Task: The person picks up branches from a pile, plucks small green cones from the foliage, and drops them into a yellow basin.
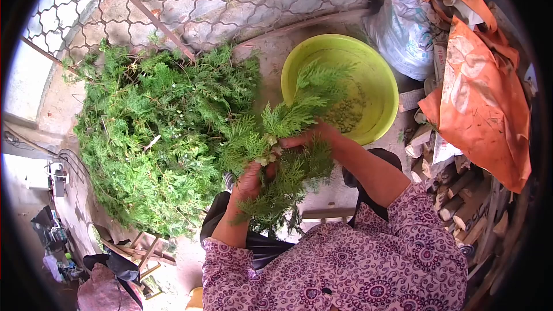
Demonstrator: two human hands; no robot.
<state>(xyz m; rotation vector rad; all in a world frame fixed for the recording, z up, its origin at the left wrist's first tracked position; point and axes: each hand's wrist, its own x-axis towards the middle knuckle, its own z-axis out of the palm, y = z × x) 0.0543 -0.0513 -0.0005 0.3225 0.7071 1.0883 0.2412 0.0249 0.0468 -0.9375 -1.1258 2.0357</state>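
One bunch of conifer sprigs [288,116] hangs over the floor [275,64] by the yellow-green basin's [382,72] near-left rim. The left hand [250,182] closes round its stems; foliage hides the right hand's [306,136] fingertips, so I cannot tell whether they pinch. Basin contents [345,116], small and greenish, are indistinct.

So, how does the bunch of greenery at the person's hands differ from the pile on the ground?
Size: the held bunch is small, while the pile is far larger.
Pose: the held bunch is raised at the left hand and right hand; the pile lies spread out.
Place: the held bunch overlaps the basin in view; the pile sits left of it.
Both are green, feathery foliage.
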